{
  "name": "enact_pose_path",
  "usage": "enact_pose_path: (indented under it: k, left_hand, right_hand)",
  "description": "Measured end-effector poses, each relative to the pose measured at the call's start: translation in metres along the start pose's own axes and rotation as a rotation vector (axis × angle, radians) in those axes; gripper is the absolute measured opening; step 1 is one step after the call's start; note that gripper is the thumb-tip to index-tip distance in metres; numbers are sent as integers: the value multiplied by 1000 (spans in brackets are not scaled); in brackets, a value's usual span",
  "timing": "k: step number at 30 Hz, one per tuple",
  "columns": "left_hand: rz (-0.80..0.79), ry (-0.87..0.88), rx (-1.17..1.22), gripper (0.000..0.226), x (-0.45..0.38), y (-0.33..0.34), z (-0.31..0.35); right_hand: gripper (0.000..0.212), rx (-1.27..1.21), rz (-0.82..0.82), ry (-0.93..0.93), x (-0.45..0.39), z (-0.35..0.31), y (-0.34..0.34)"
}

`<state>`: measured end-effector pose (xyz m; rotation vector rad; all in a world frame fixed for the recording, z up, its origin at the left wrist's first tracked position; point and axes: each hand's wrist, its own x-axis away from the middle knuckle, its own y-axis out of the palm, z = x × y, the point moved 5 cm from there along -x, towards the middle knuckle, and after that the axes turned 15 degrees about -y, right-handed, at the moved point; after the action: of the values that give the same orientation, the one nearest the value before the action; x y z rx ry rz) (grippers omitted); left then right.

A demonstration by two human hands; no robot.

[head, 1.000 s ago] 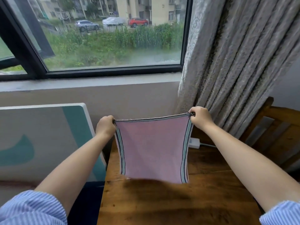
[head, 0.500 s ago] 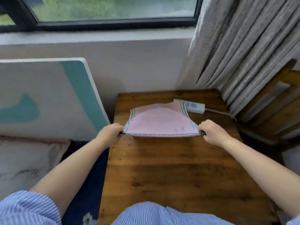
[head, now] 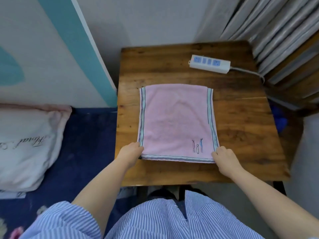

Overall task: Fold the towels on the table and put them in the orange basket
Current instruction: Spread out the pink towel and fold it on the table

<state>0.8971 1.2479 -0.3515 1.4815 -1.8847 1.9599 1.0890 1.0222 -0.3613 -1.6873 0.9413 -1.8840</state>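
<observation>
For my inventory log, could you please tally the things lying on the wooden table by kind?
Pink towel, lying flat, near corners gripped by the left hand and right hand: 1
White power strip, at the far right of the table: 1
Total: 2
No orange basket is in view.

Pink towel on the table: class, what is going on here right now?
A person is folding a pink towel on a wooden table. It lies flat, already doubled over, with the left hand and right hand each pinching a near corner. A white power strip sits beyond it at the far right of the table. The orange basket is not in view, so nothing has gone into it yet as far as can be seen.
</observation>
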Motion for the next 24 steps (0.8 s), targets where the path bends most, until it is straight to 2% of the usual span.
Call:
enact_pose_path:
  k: [2, 5, 7, 11, 15, 18, 20, 24]
  left_hand:
    - [-6, 22, -29, 30, 3, 13, -1]
    - [-27, 51, -84, 32, 4, 28, -2]
    - [-54, 68, -100, 34, 4, 38, 0]
    - [-107, 108, -127, 41, 4, 56, 10]
    - [-186, 135, -179, 40, -3, 53, 12]
    - [-281, 107, -201, 34, -20, 41, 4]
    - [-286, 70, -167, 31, -33, 27, -2]
    - [-114, -45, 36, 26, -70, -22, -8]
  right_hand:
    - [29, 82, 47, -44, 1, -11, 5]
    - [49, 71, 112, -60, 1, -20, 12]
    - [48, 78, 8, -29, 0, -25, 20]
    - [40, 65, 0, 82, 2, -31, 19]
    - [35, -54, -289, 24, -8, -24, 26]
    - [34, -93, -379, -9, -24, -4, 5]
    - [31, -111, -347, 4, -40, 14, -12]
    - [30, -36, -184, 12, -72, 47, -63]
